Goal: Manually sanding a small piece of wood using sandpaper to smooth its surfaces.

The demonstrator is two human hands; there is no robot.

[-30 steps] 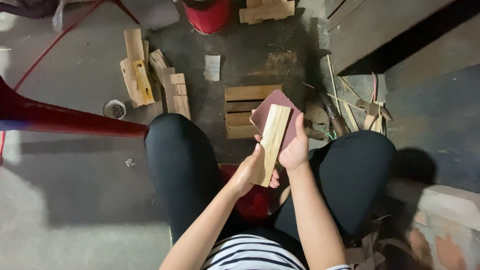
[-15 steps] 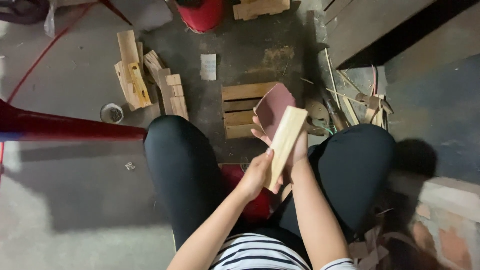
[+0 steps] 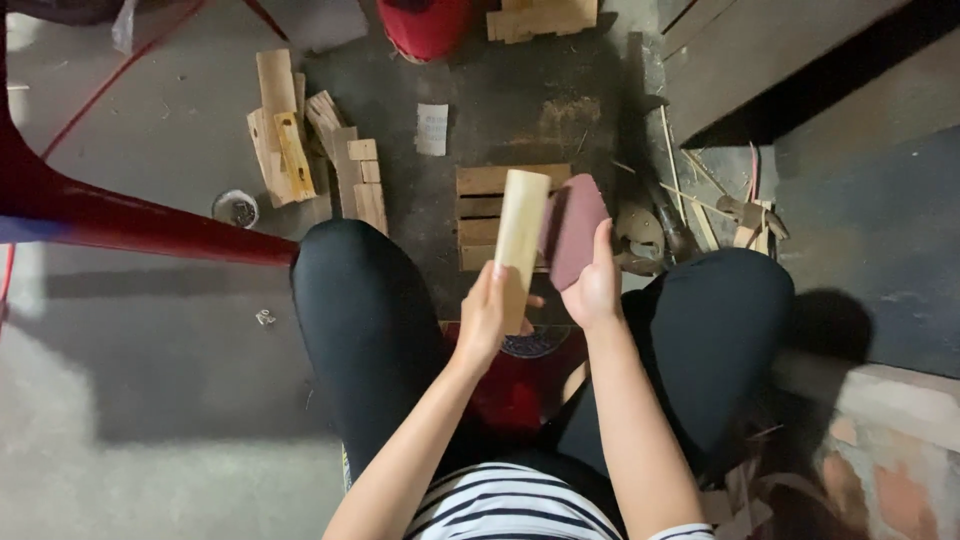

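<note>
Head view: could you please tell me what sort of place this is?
Probably a small woodworking spot on a bare concrete floor: wood offcuts lie about, and the person holds a wood block and sandpaper.

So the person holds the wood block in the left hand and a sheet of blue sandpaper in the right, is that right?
Not quite: the sandpaper is reddish-brown, not blue, as the head view shows. The rest stands: the left hand holds the wood block, and the right hand holds the sandpaper.
</note>
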